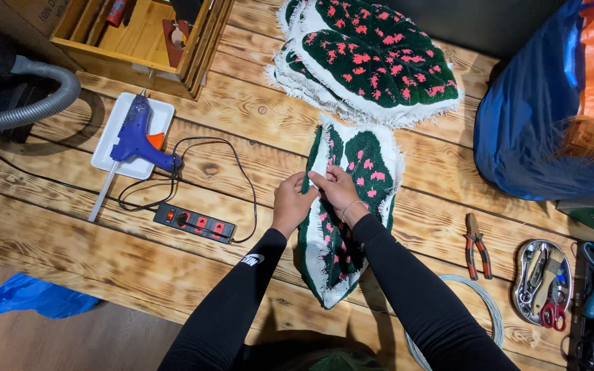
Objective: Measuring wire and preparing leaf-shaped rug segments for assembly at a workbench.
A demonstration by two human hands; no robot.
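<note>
Below, a rough plank table (242, 110) fills the view, and at its middle the left hand (291, 200) and right hand (338, 190) both pinch the white fringed edge of a leaf-shaped rug piece (348, 220), green with pink flecks. More such pieces are stacked (369, 58) just beyond it, while a blue glue gun (137, 134) rests on a white tray (104, 148) near a power strip (195, 222) to the left. Pliers (477, 246), a wire coil (486, 312) and a tool dish (543, 280) lie to the right, with a blue bag (537, 110) behind and a wooden floor (70, 336) under the near edge.
</note>
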